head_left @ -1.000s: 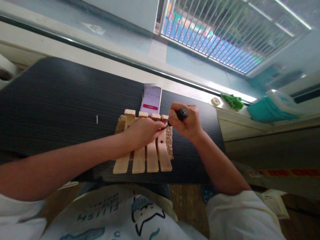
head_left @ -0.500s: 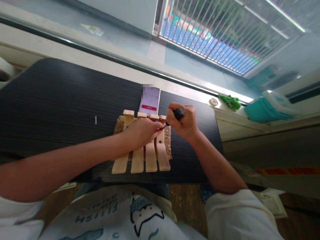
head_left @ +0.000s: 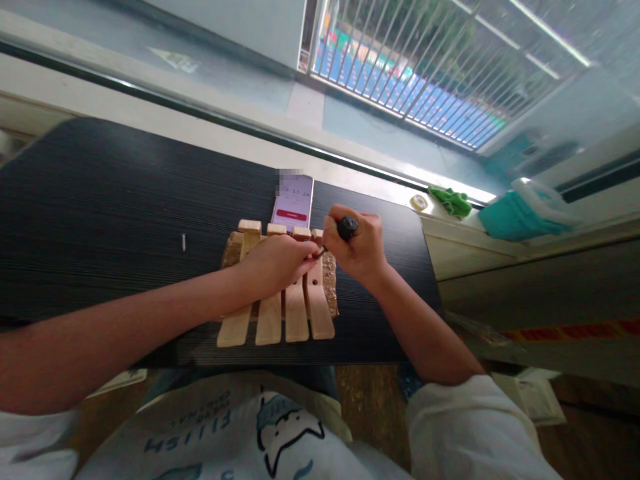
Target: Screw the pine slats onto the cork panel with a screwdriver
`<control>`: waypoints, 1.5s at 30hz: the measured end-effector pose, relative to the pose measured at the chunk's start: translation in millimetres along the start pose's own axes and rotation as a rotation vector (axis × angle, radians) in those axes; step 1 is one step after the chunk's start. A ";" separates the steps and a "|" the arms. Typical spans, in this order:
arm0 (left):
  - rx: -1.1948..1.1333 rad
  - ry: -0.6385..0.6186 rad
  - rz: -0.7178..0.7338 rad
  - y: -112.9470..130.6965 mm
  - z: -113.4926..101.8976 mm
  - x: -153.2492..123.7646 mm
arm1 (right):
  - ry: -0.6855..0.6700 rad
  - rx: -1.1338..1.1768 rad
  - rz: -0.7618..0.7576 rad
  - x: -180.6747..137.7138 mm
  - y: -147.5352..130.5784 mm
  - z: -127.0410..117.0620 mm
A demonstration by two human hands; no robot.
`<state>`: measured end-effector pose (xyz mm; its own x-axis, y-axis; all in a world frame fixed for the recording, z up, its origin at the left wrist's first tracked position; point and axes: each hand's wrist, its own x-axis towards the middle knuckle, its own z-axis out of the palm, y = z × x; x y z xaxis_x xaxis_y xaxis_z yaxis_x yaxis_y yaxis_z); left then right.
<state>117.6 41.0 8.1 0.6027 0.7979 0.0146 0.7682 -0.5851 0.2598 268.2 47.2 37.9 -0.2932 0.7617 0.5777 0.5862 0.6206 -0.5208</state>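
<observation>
Several pale wooden pieces [head_left: 271,320] with bent, flared ends lie side by side on a brown corrugated pad [head_left: 330,283]. Dark round holes show in some of them. My right hand [head_left: 361,250] is wrapped round the black handle of a screwdriver [head_left: 347,229], whose shaft slants down and left to the rightmost wooden piece. My left hand [head_left: 280,263] rests across the wooden pieces, thumb and fingers pinched at the screwdriver's tip. What the pinch holds is too small to make out. To the left, a small metal screw [head_left: 183,242] lies on the black table.
A phone [head_left: 293,203] with a lit screen lies just behind the wooden pieces on the black table [head_left: 125,193]. On the sill at the right are a tape roll [head_left: 419,202], a green cloth [head_left: 451,201] and a turquoise bin [head_left: 515,212]. A barred window runs behind.
The whole view has shifted slightly, so things appear a little further left. Both hands keep nearly the same place at the rightmost wooden piece, the screwdriver still held.
</observation>
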 end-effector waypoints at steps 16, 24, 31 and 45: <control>0.089 -0.071 0.048 -3.4 -7.7 -6.4 | 0.034 0.029 -0.047 -3.5 1.9 -10.4; 0.083 -0.123 0.037 -5.3 -6.5 -8.1 | 0.026 0.074 -0.058 -1.9 0.8 -11.6; 0.048 -0.104 -0.002 -4.5 -4.8 -7.6 | 0.043 0.060 -0.087 -1.9 2.7 -11.2; 0.101 -0.169 0.049 -7.9 -12.3 -9.2 | 0.043 0.075 -0.089 -1.0 4.0 -12.0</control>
<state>103.4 40.0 17.9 0.6613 0.7371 -0.1392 0.7494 -0.6413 0.1646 279.9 46.7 42.8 -0.3082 0.6952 0.6494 0.5008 0.6990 -0.5105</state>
